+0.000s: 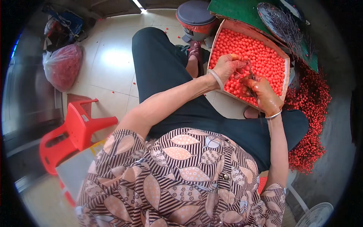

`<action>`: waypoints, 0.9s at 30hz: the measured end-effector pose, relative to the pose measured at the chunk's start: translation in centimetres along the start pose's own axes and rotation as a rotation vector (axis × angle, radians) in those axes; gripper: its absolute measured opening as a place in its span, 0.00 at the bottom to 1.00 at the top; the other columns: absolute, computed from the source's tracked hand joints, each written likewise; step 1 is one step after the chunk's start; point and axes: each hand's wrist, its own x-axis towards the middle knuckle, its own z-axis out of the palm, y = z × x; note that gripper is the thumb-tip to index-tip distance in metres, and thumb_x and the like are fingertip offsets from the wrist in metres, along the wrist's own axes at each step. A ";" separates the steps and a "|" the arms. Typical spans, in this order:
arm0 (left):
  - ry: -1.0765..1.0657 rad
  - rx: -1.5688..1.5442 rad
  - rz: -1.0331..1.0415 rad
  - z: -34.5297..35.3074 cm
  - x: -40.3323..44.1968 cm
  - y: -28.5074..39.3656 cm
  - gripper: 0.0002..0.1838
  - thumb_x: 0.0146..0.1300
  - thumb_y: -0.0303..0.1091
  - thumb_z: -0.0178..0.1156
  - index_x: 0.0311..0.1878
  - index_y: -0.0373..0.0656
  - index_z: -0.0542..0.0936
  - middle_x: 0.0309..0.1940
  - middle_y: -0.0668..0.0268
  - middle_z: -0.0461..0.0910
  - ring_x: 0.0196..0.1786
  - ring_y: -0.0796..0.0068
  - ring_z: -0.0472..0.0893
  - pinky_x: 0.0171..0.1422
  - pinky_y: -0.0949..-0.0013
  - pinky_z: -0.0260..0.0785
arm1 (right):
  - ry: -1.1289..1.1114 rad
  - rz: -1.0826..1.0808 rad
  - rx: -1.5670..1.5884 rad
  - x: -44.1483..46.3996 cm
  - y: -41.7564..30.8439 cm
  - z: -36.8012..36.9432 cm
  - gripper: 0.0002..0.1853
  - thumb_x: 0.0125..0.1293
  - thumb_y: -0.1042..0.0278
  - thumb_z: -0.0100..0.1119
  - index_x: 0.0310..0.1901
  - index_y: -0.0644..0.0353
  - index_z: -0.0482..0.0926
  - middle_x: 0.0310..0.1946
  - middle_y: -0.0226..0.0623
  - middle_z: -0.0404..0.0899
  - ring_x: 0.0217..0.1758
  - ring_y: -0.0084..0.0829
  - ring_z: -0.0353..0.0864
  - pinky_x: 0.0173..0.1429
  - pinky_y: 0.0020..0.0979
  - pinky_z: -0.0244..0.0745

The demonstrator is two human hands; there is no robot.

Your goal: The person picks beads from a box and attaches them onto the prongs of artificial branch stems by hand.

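My left hand [227,68] is over the box of red berries, its fingers pinched together, with an orange band round one finger. What sits between its fingertips is too small to make out. My right hand [266,97] is closed just below and to the right, its fingers wet and stained dark. A thin dark twig [251,74] runs up out of the right hand's fingers toward the left fingertips. Under both hands lies a shallow cardboard box [286,75] filled with loose red berries [242,43].
Berry-laden branches [308,121] are heaped on the right. Bare twigs [281,22] lie on a green board [236,9]. A lidded bucket [195,17] stands behind the box. On the left are a red plastic chair [77,126] and a full plastic bag [63,67]. A fan [315,215] is lower right.
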 end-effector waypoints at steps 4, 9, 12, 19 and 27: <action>0.081 0.056 -0.023 -0.8 0.7 0.4 0.09 0.59 0.22 0.48 0.43 0.33 0.73 0.35 0.58 0.78 0.25 0.80 0.75 0.23 0.83 0.69 | 0.086 0.003 0.050 -0.1 -0.4 -0.4 0.08 0.59 0.66 0.54 0.32 0.63 0.74 0.22 0.29 0.72 0.23 0.20 0.70 0.32 0.25 0.72; 0.080 0.026 0.008 -2.2 0.2 0.0 0.05 0.60 0.26 0.52 0.37 0.36 0.75 0.28 0.60 0.78 0.20 0.83 0.71 0.17 0.83 0.61 | 0.129 -0.015 0.027 0.1 0.1 -0.6 0.08 0.59 0.67 0.56 0.30 0.62 0.73 0.21 0.29 0.71 0.23 0.19 0.70 0.30 0.24 0.72; 0.137 0.062 -0.039 -3.4 -0.1 -0.2 0.06 0.59 0.32 0.57 0.34 0.39 0.77 0.25 0.63 0.78 0.17 0.85 0.69 0.15 0.83 0.55 | 0.114 -0.020 0.015 0.6 0.9 -0.5 0.08 0.59 0.66 0.57 0.31 0.62 0.74 0.20 0.29 0.72 0.22 0.19 0.70 0.29 0.24 0.71; 0.158 0.065 -0.054 -3.1 -0.6 -0.1 0.09 0.58 0.36 0.58 0.33 0.39 0.78 0.21 0.65 0.76 0.17 0.85 0.68 0.14 0.84 0.52 | 0.120 -0.003 -0.028 0.8 1.0 0.0 0.09 0.59 0.66 0.57 0.33 0.64 0.75 0.20 0.31 0.73 0.23 0.19 0.71 0.29 0.21 0.69; 0.121 0.095 -0.012 -1.4 0.2 -0.3 0.05 0.59 0.31 0.57 0.37 0.42 0.77 0.24 0.70 0.76 0.17 0.86 0.68 0.18 0.84 0.61 | 0.189 -0.139 0.033 1.1 -0.2 -1.3 0.09 0.60 0.67 0.55 0.36 0.65 0.75 0.19 0.28 0.72 0.21 0.18 0.69 0.29 0.20 0.68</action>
